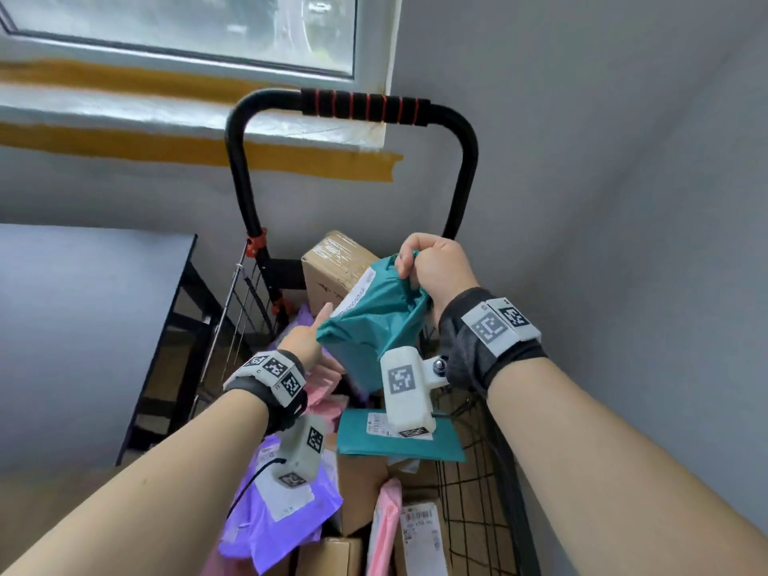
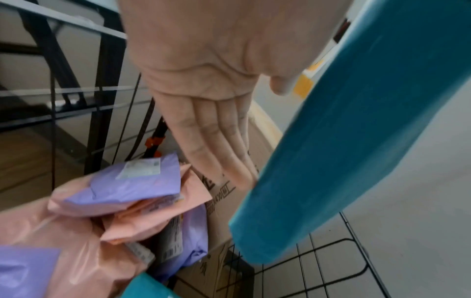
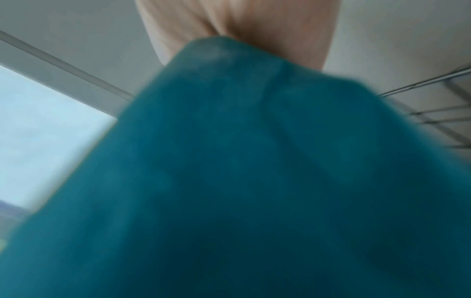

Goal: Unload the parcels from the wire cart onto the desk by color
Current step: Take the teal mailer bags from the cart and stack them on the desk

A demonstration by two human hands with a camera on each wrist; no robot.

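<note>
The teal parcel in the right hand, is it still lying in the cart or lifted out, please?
Lifted out: the right hand grips the teal parcel by its top edge, so it hangs above the wire cart. The open left hand touches its side.

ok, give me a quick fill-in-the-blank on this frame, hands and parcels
1. The right hand grips a ____ bag by its top.
2. The left hand is ____, fingers straight beside that bag.
3. A second teal bag lies in the ____.
4. Behind the held bag stands a cardboard ____.

Missing: teal; open; cart; box
</note>
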